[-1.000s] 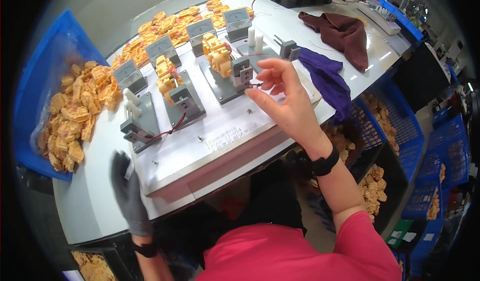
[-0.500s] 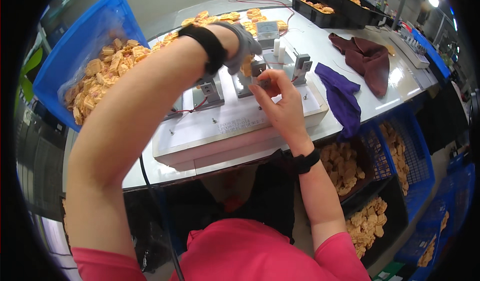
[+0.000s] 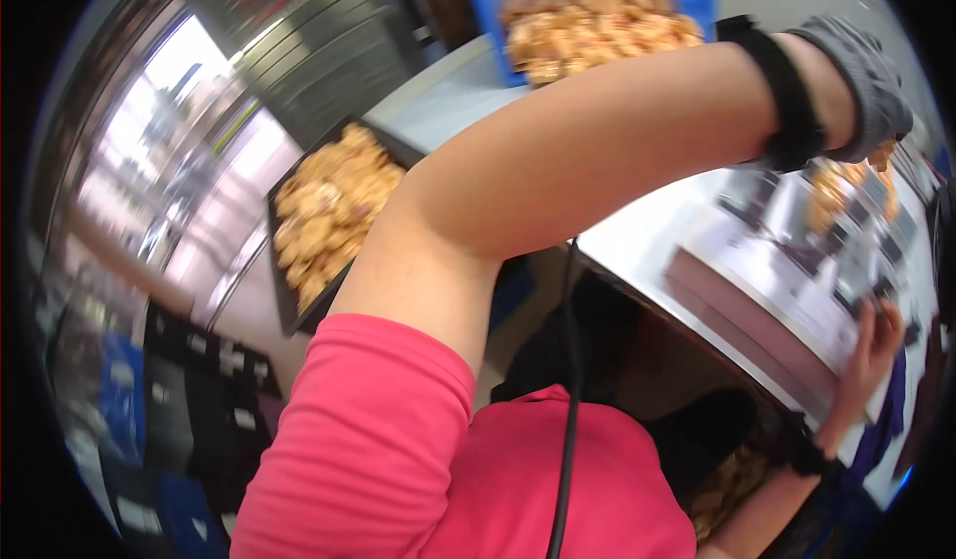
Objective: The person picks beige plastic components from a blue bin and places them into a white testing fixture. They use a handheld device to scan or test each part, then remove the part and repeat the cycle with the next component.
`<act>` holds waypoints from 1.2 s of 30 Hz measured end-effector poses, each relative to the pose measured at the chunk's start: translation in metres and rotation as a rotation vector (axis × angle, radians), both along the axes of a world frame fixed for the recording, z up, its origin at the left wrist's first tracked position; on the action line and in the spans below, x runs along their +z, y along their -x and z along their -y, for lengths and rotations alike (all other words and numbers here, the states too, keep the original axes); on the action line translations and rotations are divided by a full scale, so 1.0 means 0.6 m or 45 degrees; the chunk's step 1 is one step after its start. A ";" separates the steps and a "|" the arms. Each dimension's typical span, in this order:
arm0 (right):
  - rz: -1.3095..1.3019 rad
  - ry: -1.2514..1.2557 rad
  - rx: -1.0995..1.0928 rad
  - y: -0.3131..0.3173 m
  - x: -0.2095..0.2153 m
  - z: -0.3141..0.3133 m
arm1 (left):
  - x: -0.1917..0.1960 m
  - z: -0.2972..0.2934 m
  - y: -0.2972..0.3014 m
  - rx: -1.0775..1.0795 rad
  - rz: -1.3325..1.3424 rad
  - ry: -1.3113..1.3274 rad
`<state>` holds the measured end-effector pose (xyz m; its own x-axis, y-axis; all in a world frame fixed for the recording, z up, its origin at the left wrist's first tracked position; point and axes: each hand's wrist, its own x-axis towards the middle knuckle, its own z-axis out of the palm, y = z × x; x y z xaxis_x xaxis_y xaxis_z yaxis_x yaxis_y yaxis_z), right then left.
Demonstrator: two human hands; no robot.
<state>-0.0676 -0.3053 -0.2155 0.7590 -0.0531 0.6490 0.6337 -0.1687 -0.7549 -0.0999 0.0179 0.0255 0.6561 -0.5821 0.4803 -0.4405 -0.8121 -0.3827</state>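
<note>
My left hand, in a grey glove with a black wrist band, is stretched far to the right above the white fixture board. Its fingers are closed on a small tan piece, only part of which shows below the glove. My bare right hand is at the board's right end, its fingers bent together against a small dark metal block. What they pinch there is blurred. More tan pieces lie behind the grey metal blocks on the board.
A blue bin lined with clear plastic holds many tan pieces at the back. On the left stands a black tray full of them. A purple cloth hangs at the table's right edge. A black cable runs down my front.
The view has swung left, so the board and both hands now appear at the far right. The black tray on the left has come into sight. My left hand still holds the tan piece.
</note>
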 end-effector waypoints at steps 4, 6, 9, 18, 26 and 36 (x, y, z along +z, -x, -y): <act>-0.057 0.165 -0.106 0.004 0.003 0.037 | -0.042 -0.208 0.146 0.169 0.277 0.193; -0.062 0.227 -0.131 0.000 0.005 0.030 | -0.091 -0.360 0.249 0.769 0.170 0.211; -0.059 0.295 -0.144 -0.005 0.005 0.037 | -0.129 -0.561 0.382 1.559 -0.113 0.680; -0.110 0.341 -0.219 0.023 0.031 0.018 | -0.274 -0.825 0.525 1.704 -0.051 0.720; -0.018 0.194 -0.368 0.094 0.103 -0.061 | -0.259 -0.306 0.276 0.575 -0.330 1.189; -0.279 0.860 -0.001 0.126 0.132 -0.188 | -0.384 -0.089 0.153 -0.074 -0.567 1.382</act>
